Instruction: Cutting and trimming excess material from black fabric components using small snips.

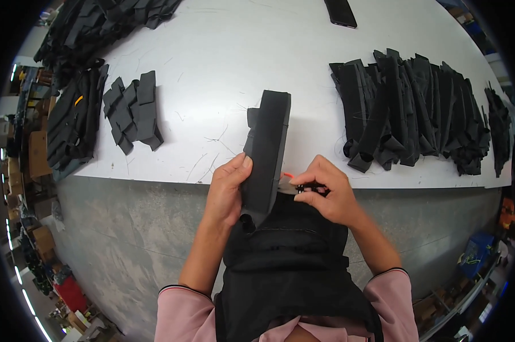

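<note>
My left hand (230, 185) is closed round the left edge of a long black fabric strip (267, 145), thumb on top. The strip stands tilted over the table's front edge, its lower end folded into a loop above my black apron (292, 268). Close to the strip's right edge, my right hand (329, 191) has its fingers curled round what look like small thread snips (310, 189), with black and red parts. The snips' far end is partly hidden by the strip and the fingers.
Several black fabric strips (406, 108) lie in a row on the white table (212, 74) at the right. A small stack of folded strips (133, 111) and larger black piles (78, 122) sit at the left. Loose threads are scattered mid-table. A dark phone (341, 12) lies at the far edge.
</note>
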Demonstrator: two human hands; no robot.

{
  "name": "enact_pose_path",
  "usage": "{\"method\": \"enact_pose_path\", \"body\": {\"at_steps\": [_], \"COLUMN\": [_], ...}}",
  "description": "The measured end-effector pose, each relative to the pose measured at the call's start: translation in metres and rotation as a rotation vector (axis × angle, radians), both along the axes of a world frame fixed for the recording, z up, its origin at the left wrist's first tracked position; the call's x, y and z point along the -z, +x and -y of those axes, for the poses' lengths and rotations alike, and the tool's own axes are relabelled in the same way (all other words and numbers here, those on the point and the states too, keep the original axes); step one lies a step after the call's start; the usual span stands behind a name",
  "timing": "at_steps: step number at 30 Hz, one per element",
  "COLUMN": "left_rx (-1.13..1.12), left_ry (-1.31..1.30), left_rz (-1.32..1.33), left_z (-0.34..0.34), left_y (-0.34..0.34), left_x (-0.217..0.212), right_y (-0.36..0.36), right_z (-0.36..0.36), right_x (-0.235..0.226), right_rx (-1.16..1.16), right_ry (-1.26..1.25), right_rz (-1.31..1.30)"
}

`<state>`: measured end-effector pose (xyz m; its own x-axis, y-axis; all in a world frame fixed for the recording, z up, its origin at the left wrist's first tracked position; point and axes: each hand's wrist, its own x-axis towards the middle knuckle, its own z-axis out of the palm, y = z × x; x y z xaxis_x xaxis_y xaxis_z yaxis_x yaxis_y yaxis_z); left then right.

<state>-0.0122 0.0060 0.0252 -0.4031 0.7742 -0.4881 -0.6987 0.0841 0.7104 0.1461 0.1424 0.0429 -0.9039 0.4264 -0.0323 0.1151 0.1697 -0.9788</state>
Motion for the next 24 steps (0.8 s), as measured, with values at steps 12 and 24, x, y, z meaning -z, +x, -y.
{"method": "enact_pose_path", "body": {"at_steps": [12, 24], "left_rx": [-0.015, -0.023], "left_ry": [-0.05, -0.038], "left_rz": [-0.05, -0.032], "left_z": [0.004, -0.001], "left_y": [0.0, 0.004], "left_x": [0.006, -0.002], "right_y": [-0.004, 0.009], "right_z": [0.008, 0.005], "right_x": [0.002, -0.007], "right_rx": [0.082, -0.035], "right_ry": [0.382, 0.24], "right_rz": [-0.046, -0.032]}}
